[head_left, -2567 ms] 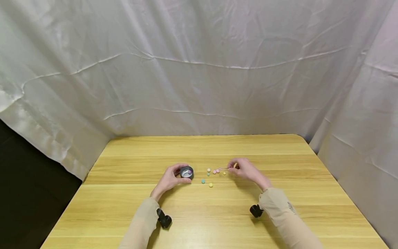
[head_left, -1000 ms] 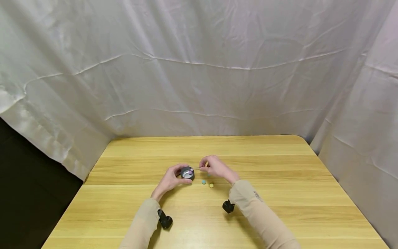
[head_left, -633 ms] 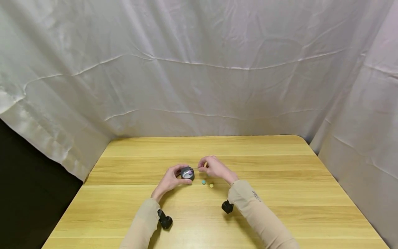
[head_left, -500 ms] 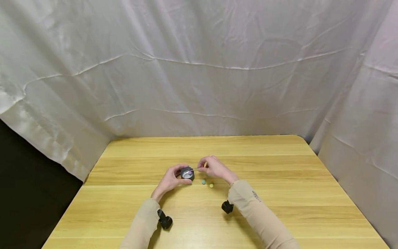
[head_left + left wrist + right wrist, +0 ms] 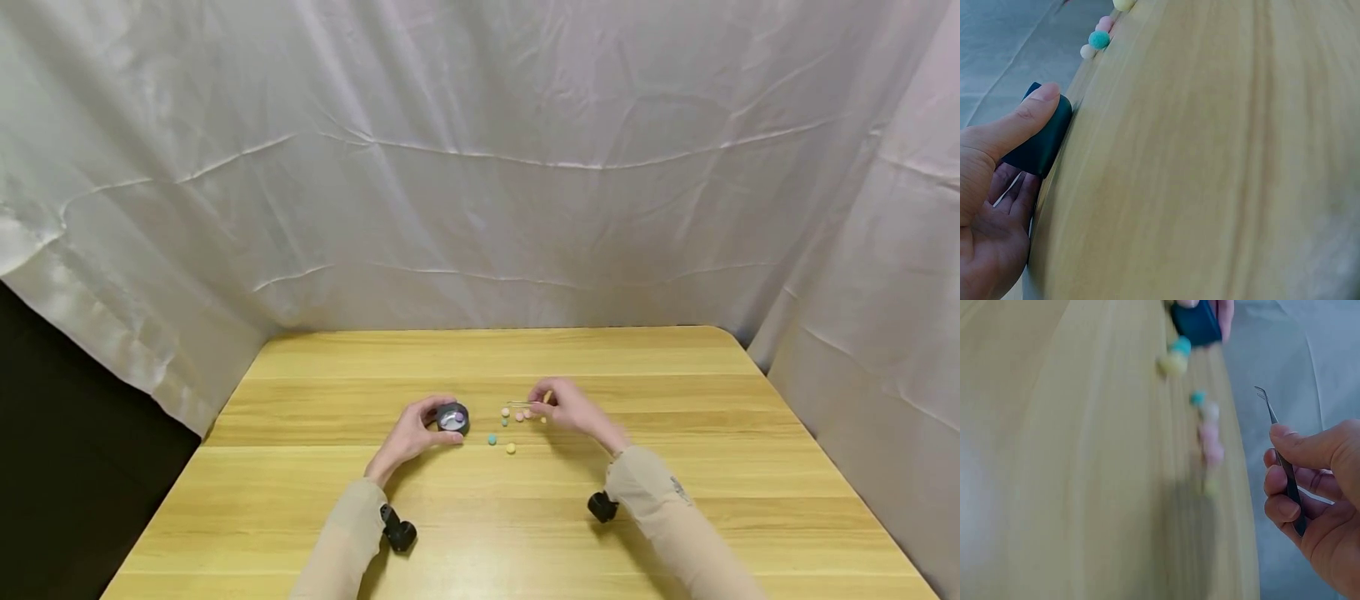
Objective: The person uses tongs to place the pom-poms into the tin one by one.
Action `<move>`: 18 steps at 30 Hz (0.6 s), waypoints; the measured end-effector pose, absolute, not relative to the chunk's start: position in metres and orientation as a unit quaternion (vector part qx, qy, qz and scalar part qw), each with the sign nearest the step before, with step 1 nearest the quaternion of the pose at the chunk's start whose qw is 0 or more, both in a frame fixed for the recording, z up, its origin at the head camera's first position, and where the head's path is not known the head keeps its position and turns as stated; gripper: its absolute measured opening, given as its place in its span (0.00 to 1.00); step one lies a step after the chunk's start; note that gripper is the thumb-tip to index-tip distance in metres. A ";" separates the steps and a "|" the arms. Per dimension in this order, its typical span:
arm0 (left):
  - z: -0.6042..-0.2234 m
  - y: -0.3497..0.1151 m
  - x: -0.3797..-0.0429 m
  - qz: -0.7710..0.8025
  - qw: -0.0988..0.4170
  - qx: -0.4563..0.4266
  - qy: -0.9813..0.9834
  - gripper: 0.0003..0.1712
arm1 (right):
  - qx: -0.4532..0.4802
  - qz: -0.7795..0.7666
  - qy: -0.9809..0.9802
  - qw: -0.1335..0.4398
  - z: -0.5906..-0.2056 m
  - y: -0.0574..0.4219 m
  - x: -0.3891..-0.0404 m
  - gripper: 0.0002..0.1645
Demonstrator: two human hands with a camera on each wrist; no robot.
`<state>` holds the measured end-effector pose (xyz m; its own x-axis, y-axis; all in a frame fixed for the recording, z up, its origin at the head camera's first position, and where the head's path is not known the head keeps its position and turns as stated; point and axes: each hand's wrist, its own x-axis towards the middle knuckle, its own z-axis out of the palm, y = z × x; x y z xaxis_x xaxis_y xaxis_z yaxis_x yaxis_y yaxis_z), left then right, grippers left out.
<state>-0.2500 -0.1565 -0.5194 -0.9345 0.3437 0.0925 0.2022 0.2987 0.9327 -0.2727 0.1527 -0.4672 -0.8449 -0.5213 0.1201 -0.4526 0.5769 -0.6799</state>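
My left hand [image 5: 411,430] grips a small dark round bowl [image 5: 1047,145] on the table, thumb on the near side and fingers beyond. A purple pom-pom [image 5: 459,417] lies inside it. To the right, my right hand [image 5: 567,407] holds slim tweezers [image 5: 1287,472] between thumb and fingers, above the table. Their bent tips point left, slightly apart, with nothing between them in the right wrist view. Below the tweezers lie pink pom-poms [image 5: 519,417], a whitish pom-pom [image 5: 506,412] and a small green one [image 5: 505,422].
Nearer the front are a teal pom-pom [image 5: 492,439] and a yellow pom-pom [image 5: 511,448]. Another small yellow pom-pom [image 5: 543,420] lies by my right hand. The wooden table [image 5: 480,517] ends at a pale curtain [image 5: 480,208] behind.
My right hand carried the tweezers from the pom-poms left to the bowl, their tips over it, then moved back right. My left hand and the bowl stay almost in place.
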 end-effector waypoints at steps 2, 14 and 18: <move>-0.520 -0.157 -0.250 0.567 0.062 0.170 0.804 0.38 | -0.267 -0.360 0.893 0.035 -0.471 0.169 -0.272 0.03; -0.519 -0.159 -0.249 0.564 0.054 0.173 0.805 0.38 | -0.245 -0.324 0.913 0.042 -0.488 0.203 -0.271 0.03; -0.518 -0.157 -0.249 0.562 0.054 0.176 0.806 0.37 | -0.243 -0.324 0.913 0.040 -0.490 0.204 -0.271 0.03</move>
